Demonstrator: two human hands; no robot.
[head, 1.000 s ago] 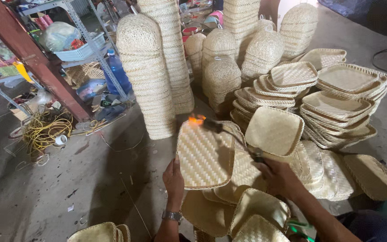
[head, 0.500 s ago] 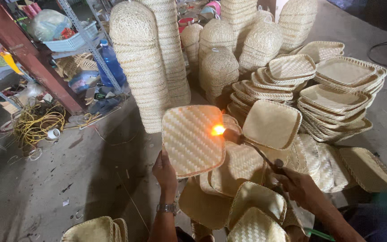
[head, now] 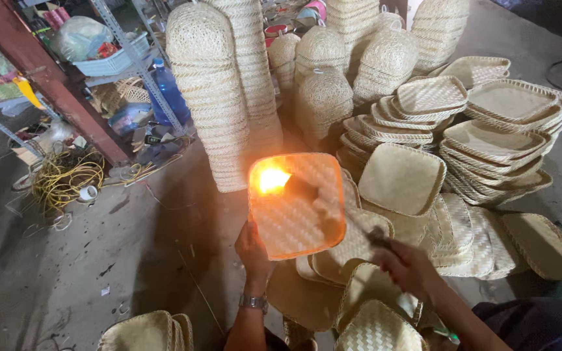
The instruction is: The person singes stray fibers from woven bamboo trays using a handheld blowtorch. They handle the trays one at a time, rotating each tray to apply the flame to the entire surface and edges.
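My left hand (head: 252, 249) grips the lower left corner of a square woven bamboo tray (head: 307, 214) and holds it tilted up. My right hand (head: 406, 265) holds a thin dark torch wand (head: 333, 201) that reaches over the tray. A bright orange flame (head: 272, 180) burns at its tip against the tray's upper left part and lights the weave orange. A watch sits on my left wrist.
Loose woven trays (head: 372, 292) lie under my hands. Stacks of trays (head: 502, 130) stand at the right, tall stacks of woven baskets (head: 209, 91) behind. A metal shelf (head: 131, 58) with a blue bottle and a coil of yellow cable (head: 66, 179) are at the left.
The flame moved from the tray's right edge to its upper left part and now lights the whole tray. My left hand lifted the tray a little higher.
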